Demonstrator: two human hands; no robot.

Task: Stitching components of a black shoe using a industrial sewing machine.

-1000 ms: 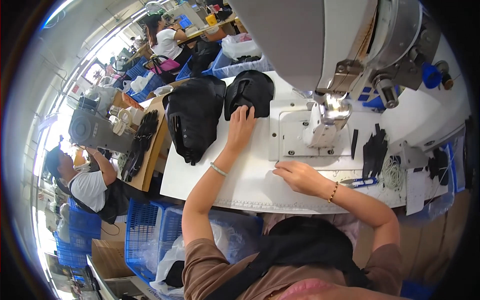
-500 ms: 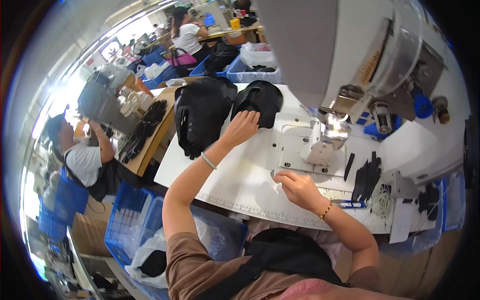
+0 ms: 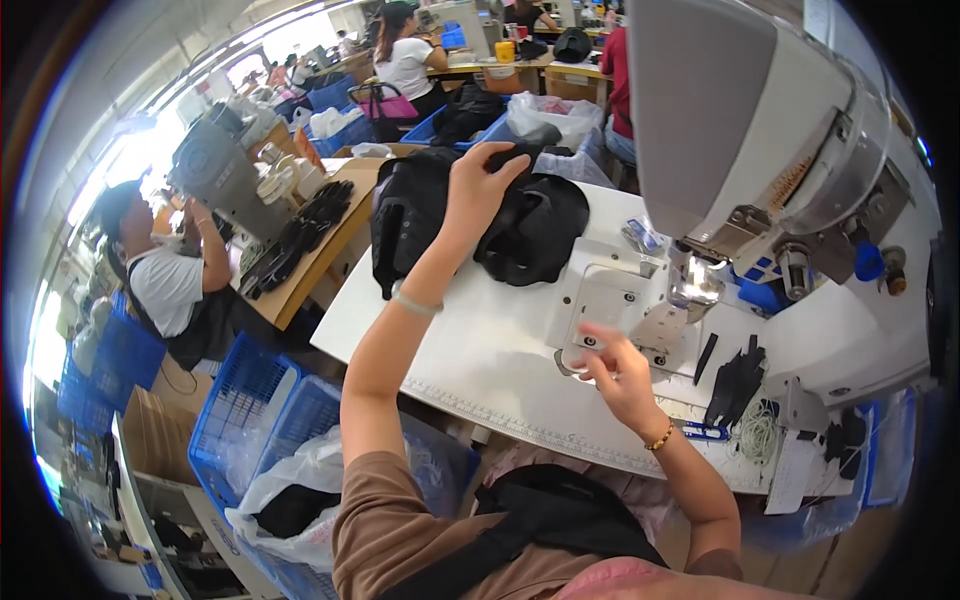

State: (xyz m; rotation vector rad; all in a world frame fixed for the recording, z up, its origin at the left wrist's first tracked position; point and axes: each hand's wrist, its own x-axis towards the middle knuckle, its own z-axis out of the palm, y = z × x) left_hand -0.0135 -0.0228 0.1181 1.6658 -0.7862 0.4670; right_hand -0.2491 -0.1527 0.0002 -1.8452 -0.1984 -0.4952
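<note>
My left hand (image 3: 478, 190) reaches over the far left of the white table, its thumb and fingers closed on the edge of a black cap (image 3: 538, 145), partly raised and slightly blurred. Under and beside it lie another black cap (image 3: 545, 235), its hollow showing, and a stack of black caps (image 3: 405, 225). My right hand (image 3: 620, 378) hovers by the near side of the sewing machine's bed plate (image 3: 612, 285). Its fingers are bent and apart, a little blurred, with nothing seen in them. The sewing machine head (image 3: 740, 120) looms at the right.
Right of the bed lie black fabric strips (image 3: 735, 385), blue thread snips (image 3: 703, 431) and a tangle of pale thread (image 3: 760, 435). Blue baskets (image 3: 240, 400) stand below the table's left edge. A co-worker (image 3: 165, 275) sits left at another machine.
My left hand has risen from the right-hand cap, lifting a black cap's edge. My right hand has moved slightly right, its fingers spreading. The view has shifted a little.
</note>
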